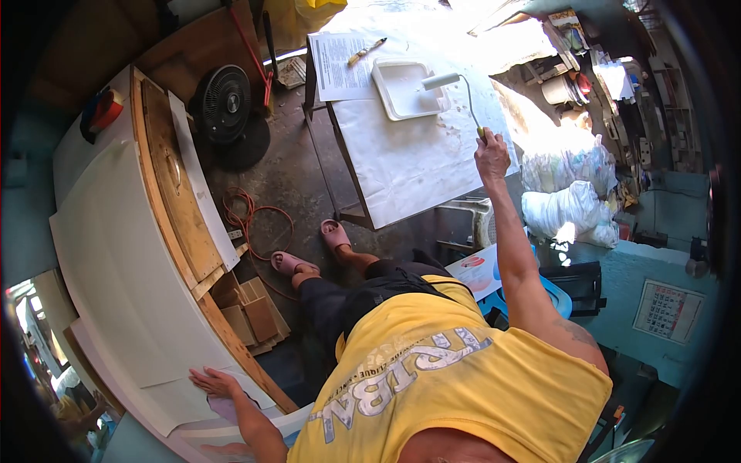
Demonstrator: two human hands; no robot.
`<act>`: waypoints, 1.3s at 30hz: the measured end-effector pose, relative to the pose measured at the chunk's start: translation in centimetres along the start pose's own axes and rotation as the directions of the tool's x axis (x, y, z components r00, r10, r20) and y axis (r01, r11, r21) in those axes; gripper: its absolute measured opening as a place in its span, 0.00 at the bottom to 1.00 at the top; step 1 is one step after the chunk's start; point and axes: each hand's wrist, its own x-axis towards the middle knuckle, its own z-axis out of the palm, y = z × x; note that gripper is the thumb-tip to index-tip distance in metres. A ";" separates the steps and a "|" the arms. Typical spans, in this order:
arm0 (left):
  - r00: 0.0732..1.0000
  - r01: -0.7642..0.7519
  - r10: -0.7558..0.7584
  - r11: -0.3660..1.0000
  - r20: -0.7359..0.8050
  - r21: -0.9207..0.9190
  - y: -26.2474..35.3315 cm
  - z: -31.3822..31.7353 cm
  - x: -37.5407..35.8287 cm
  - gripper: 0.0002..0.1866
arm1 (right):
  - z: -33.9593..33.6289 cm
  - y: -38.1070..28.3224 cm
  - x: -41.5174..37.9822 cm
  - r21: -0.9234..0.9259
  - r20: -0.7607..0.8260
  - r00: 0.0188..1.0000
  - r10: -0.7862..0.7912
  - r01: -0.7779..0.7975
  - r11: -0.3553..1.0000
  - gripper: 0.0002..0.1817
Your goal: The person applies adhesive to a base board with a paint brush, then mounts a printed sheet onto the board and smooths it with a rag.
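Right hand (491, 151) grip clamped on paint roller (455, 91) over tray (401, 89); left hand (216, 381) flat, fingers apart, on white panel (116, 255)

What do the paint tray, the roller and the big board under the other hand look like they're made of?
Paint tray: probably moulded plastic, smooth white with rounded rims. Roller: pale sleeve, likely foam or fabric, on a thin bent metal wire running to the right hand. Board under the left hand: flat, matte white face, bare wood edging; core unclear.

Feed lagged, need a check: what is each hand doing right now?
Left hand: open, flat on the white panel.
Right hand: closed around the paint roller handle, roller over the paint tray.
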 end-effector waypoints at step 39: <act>1.000 -0.003 0.004 1.000 -0.002 0.018 -0.4 0.2 0.0 0.31 | -4.1 0.2 6.5 0.083 0.385 0.923 -0.020 -0.013 0.996 0.19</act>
